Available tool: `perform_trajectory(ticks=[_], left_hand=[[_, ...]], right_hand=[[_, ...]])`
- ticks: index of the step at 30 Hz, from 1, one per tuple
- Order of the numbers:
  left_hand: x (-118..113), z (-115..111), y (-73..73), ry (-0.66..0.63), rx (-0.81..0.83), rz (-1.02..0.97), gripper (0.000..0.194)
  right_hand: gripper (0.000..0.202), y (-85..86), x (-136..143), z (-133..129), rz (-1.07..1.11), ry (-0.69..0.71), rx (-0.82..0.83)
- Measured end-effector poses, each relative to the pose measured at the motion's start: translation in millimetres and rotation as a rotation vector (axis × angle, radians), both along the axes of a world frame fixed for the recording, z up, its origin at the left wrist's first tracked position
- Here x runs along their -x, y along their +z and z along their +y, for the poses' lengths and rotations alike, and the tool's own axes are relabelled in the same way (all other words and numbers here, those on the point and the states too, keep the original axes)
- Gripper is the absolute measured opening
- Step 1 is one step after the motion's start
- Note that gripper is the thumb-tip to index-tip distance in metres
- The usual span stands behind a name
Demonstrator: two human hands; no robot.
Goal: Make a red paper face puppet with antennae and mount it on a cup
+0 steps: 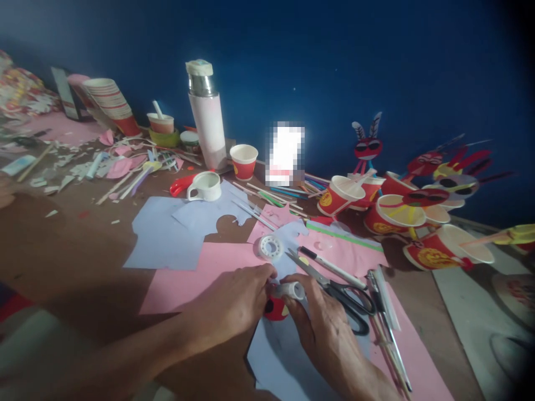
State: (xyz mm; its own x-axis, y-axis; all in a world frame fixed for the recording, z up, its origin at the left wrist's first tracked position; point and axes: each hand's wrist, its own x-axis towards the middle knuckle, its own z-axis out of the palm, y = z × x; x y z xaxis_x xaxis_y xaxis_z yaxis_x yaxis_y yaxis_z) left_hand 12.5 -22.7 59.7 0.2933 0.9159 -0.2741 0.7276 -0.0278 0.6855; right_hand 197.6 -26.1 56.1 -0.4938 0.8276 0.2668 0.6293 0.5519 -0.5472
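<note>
In the head view my left hand [240, 294] is closed at the front middle, its fingertips pinched at the upper left of a small red cutout [276, 313] with black and pale yellow spots. My right hand [324, 314] wraps round a white tube [296, 289], whose round end faces up beside my left fingertips. The tube partly covers the red cutout. Black-handled scissors [349, 301] lie just beyond my right hand, with a black-capped white pen [332, 267] next to them. A white ring-shaped tape roll [270, 247] rests ahead of both hands.
Pink paper [175, 287] and cut blue paper [156, 234] spread over the brown table. A white thermos [208, 128], a white cup [204, 186] and a red paper cup [243, 164] stand behind. More red paper cups [443, 250] line the right. Scraps [79, 161] litter the left.
</note>
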Motion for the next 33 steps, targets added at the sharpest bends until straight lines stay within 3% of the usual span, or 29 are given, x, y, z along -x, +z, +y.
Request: perform_trajectory(ticks=[9, 22, 33], left_hand=[[-1, -2, -2.6, -0.039, -0.052, 0.034, 0.015], [-4, -1, 2.5, -0.102, -0.029, 0.170, 0.010], [-4, 1, 1.8, -0.107, -0.012, 0.187, 0.016]], right_hand=[[0.013, -0.3, 3, 2, -0.067, -0.002, -0.020], [0.013, 9.5, 1, 8, -0.164, 0.133, -0.119], [0.017, 6.6, 4, 10, -0.177, 0.085, -0.188]])
